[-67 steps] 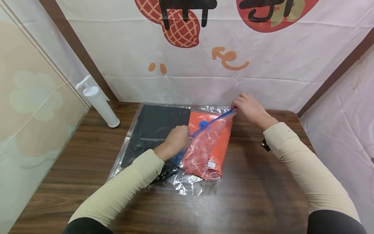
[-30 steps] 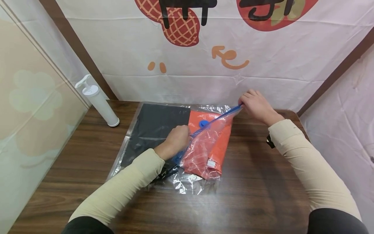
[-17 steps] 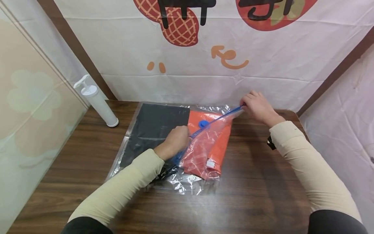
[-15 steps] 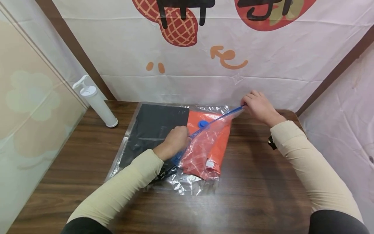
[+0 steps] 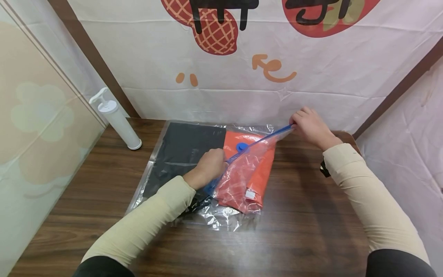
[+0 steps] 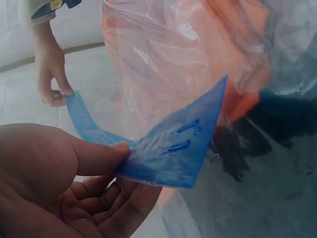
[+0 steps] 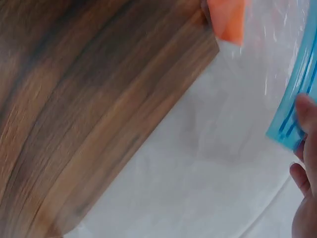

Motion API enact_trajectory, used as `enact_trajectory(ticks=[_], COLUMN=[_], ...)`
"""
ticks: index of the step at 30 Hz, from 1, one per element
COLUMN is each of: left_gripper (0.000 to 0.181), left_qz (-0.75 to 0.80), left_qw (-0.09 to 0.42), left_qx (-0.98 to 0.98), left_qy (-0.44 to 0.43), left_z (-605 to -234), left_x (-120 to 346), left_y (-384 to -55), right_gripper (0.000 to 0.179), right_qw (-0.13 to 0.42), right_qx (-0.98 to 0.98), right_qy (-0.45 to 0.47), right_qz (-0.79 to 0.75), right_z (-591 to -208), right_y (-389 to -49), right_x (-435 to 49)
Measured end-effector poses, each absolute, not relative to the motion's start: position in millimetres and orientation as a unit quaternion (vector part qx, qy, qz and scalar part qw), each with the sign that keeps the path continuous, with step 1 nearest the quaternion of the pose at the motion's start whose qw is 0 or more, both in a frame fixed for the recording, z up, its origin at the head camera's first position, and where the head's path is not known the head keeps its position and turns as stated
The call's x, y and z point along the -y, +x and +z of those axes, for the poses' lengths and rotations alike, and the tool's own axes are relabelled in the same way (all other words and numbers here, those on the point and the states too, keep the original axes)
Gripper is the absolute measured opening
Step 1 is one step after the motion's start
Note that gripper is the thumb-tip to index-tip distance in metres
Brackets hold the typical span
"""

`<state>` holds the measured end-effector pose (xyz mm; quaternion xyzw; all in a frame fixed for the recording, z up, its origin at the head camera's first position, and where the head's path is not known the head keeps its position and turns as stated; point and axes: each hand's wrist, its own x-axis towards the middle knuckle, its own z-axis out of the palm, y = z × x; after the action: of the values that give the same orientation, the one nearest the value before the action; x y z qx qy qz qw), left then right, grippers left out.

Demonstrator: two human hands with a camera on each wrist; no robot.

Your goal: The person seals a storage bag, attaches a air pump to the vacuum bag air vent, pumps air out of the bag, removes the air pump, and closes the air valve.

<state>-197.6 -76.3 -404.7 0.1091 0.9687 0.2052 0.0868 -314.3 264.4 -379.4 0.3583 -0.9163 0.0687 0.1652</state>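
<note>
A clear vacuum storage bag (image 5: 212,222) lies on the table with a folded black cloth (image 5: 194,140) and a folded orange cloth (image 5: 264,175) inside. A round blue valve (image 5: 242,146) sits over the orange part. My left hand (image 5: 209,165) pinches the blue zip strip (image 6: 168,148) between thumb and fingers, close to one end of it. Out past the bag's far right corner, my right hand (image 5: 311,125) pinches the strip near its other end, a short corner showing beyond the thumb in the right wrist view. Between the hands the strip runs slanted, lifting the film below it.
A white hand pump (image 5: 119,125) stands at the back left of the wooden table (image 5: 304,234). A printed cloth backdrop (image 5: 214,104) rises right behind the table's far edge, and cloth walls flank both sides. A white label (image 5: 250,194) shows on the orange cloth.
My right hand has shifted to the right and slightly away, and a longer length of blue strip shows between the hands. My left hand has kept its place and grip.
</note>
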Motion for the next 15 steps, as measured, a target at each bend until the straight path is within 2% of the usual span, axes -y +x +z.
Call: enact_trajectory(ticks=[7, 15], left_gripper=[0.035, 0.033], left_qz=[0.193, 0.193], left_qw=[0.081, 0.082], left_qx=[-0.971, -0.971], left_qy=[0.116, 0.112], left_z=[-407.4, -406.5], left_x=[76.8, 76.7], left_y=[-198.5, -199.1], right_gripper=[0.012, 0.010], right_qw=[0.201, 0.188], right_qx=[0.908, 0.921], right_qy=[0.361, 0.334], right_qz=[0.067, 0.069], right_z=[-384.9, -380.8], right_y=[-313.9, -314.7], right_x=[-267.8, -271.0])
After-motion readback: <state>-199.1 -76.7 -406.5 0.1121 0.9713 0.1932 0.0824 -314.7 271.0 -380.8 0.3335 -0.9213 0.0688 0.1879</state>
